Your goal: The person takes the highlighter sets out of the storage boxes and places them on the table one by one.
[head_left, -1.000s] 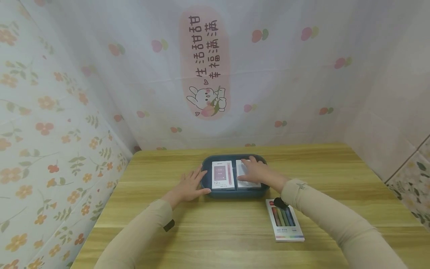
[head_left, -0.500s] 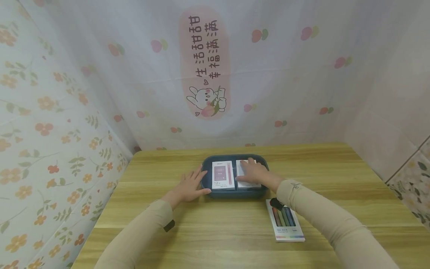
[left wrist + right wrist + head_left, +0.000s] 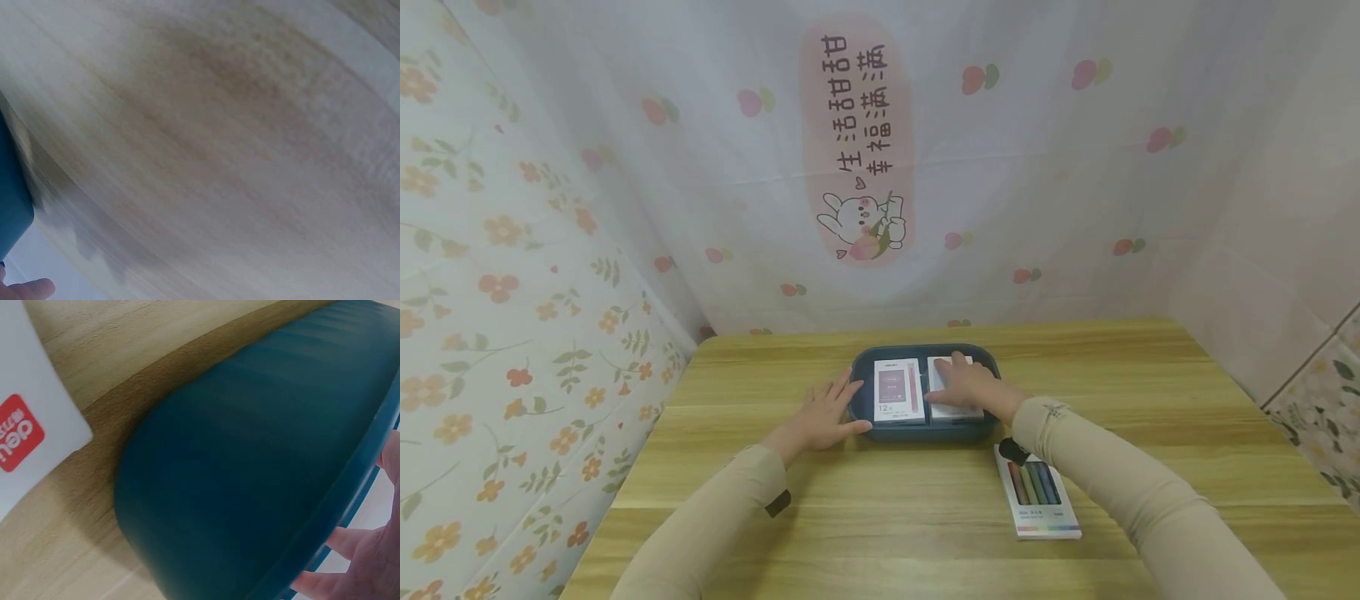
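Observation:
A dark blue divided tray (image 3: 925,432) sits at the table's far side. Its left compartment holds a white box with a purple panel and "12" printed on it (image 3: 898,390). In the right compartment is another white box (image 3: 937,377), partly hidden under my right hand (image 3: 976,388). That hand holds this box from above, thumb at its left edge and fingers over its far part. My left hand (image 3: 820,421) rests against the tray's left end with spread fingers. The right wrist view shows the tray's side wall (image 3: 237,456) with fingertips (image 3: 317,584) at the rim.
A white box of coloured sticks (image 3: 1037,496) lies on the wooden table (image 3: 880,517), below my right forearm and right of the tray; its red "deli" logo shows in the right wrist view. Printed curtains (image 3: 1037,183) stand behind and to the left.
My right hand and forearm have shifted slightly left, the thumb reaching the box's left edge. My left hand, the tray and the boxes look the same.

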The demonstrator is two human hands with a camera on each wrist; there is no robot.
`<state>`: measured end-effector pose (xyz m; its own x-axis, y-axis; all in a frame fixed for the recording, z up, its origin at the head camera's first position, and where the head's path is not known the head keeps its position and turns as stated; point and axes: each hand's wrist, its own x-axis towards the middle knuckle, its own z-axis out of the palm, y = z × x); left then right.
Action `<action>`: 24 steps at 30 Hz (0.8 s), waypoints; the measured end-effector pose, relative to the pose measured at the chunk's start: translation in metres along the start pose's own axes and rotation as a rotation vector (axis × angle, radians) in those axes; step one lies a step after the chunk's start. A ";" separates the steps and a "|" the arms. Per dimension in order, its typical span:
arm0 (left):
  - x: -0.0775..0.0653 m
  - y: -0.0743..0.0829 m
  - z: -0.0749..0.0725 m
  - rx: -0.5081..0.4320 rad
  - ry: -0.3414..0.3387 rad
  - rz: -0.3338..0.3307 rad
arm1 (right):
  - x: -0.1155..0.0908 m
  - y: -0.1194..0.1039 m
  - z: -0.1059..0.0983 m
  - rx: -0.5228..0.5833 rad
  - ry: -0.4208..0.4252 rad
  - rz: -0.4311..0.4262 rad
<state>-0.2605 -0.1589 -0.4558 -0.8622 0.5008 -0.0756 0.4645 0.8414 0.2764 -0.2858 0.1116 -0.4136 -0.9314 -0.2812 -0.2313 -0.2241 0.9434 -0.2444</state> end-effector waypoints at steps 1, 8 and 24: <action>0.000 0.000 0.000 0.000 0.000 -0.002 | 0.000 0.000 -0.001 0.005 -0.007 0.005; 0.000 0.000 0.000 0.008 -0.001 0.008 | 0.000 -0.001 -0.004 0.050 -0.053 0.017; -0.001 0.002 -0.003 0.004 0.005 0.010 | 0.000 -0.006 -0.003 0.129 -0.065 0.063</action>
<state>-0.2592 -0.1582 -0.4526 -0.8587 0.5080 -0.0676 0.4738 0.8371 0.2734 -0.2854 0.1070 -0.4090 -0.9211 -0.2365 -0.3093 -0.1229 0.9304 -0.3453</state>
